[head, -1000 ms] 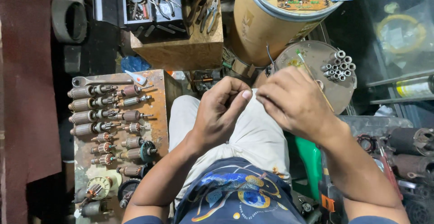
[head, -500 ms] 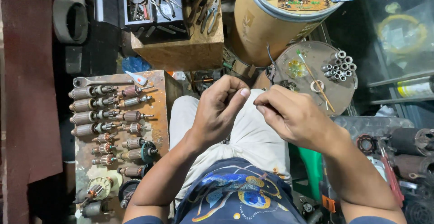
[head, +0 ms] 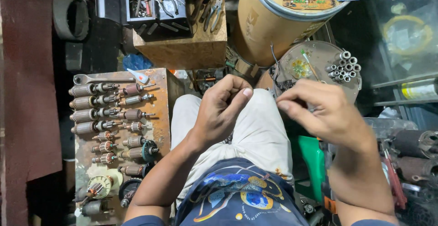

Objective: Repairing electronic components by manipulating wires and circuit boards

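Small part, if there is one, is hidden inside the pinch of the right hand: thumb & forefinger tips pressed together, other fingers curled, contents too tiny to tell. Left hand is just beside it, over the lap, also closed, thumb pad against bent forefinger, nothing showing in it. The two sets of fingertips are near but apart. Step looks like fine fingertip work held mid-air betw. both hands. Any next move prob. calls for a steady pinch and bringing the tips together w/o dropping anything onto the trousers below. Round metal tray w/ short grey tubes lies just beyond the right hand; rusty board of motor armatures is well off to the outer side of the left hand.
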